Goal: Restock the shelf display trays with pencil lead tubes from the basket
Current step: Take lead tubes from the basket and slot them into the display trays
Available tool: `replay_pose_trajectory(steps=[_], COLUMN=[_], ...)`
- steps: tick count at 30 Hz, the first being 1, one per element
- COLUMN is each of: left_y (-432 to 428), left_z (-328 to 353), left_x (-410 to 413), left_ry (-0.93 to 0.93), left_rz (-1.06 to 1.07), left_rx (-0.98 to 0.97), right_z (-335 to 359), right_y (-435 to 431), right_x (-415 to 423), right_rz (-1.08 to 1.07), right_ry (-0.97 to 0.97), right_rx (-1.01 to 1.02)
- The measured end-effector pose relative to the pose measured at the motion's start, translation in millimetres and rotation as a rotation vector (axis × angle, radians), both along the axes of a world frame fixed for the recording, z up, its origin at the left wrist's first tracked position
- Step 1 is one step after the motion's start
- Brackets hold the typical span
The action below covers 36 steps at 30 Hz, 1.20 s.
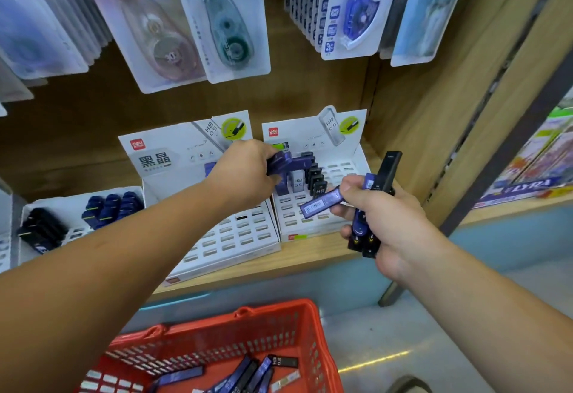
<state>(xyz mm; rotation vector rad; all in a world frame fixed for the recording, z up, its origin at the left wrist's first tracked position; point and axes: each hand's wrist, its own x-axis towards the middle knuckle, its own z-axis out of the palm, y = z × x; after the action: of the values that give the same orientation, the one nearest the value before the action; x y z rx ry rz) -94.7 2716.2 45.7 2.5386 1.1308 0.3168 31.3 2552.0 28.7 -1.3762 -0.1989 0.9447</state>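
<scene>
Two white slotted display trays stand on the wooden shelf: a left tray [235, 237] and a right tray [341, 172]. My left hand [245, 172] grips a few blue lead tubes [288, 164] over the back rows of the right tray, where several black and white tubes [316, 180] stand in slots. My right hand [381, 215] holds a bundle of blue and black lead tubes [322, 205] in front of that tray; one black tube [389, 169] sticks up from it. The red basket [316, 343] on the floor below holds several loose tubes [248, 374].
A third tray [74, 206] at far left carries black and blue tubes. Carded correction tapes [192, 20] hang above the shelf. A wooden side panel [449, 113] bounds the shelf on the right, with another display [533, 172] beyond.
</scene>
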Motion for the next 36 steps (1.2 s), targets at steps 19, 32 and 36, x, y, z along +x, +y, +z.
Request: replay_pose_trajectory(steps=[19,32,36], left_y=[-35,-40,-34], left_z=[-4,-12,0], left_x=[-44,-38,-51], left_ry=[-0.251,-0.349,-0.414], left_rz=[-0.134,-0.091,-0.079], left_rx=[-0.225,-0.377,-0.694], right_z=[1,-1,1], right_y=[27,38,37], right_x=[-26,-22,-16], right_rz=[0.047,0.166,0.259], right_ry=[-0.050,-0.107,-0.238], right_rx=[-0.025,0.021,0.044])
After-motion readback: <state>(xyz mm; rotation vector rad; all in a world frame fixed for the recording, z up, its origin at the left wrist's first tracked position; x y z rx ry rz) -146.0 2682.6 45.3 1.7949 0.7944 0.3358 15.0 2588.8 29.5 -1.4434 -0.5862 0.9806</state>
